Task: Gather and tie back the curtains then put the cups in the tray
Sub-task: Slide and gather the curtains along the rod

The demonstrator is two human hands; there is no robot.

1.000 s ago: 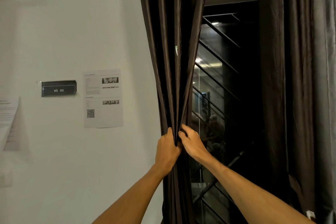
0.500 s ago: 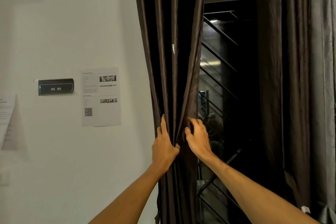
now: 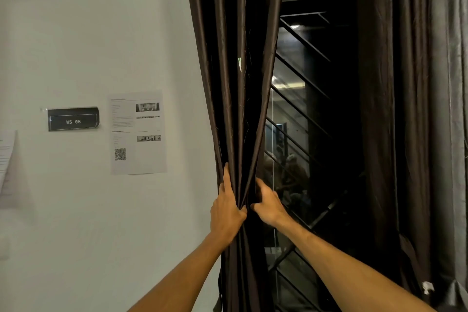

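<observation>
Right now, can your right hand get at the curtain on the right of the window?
Probably yes. Nothing hangs between the right hand and the right curtain, only the window behind; but it grips the gathered left curtain alongside the left hand and must let go first.

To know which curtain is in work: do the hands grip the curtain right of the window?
No, the left hand and right hand both grip the left curtain; the right curtain hangs free.

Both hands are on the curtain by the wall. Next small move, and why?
Probably squeeze the folds tighter: the left hand and right hand grip the gathered curtain at one height, but it fans wide above, and no tie-back shows around it.
</observation>
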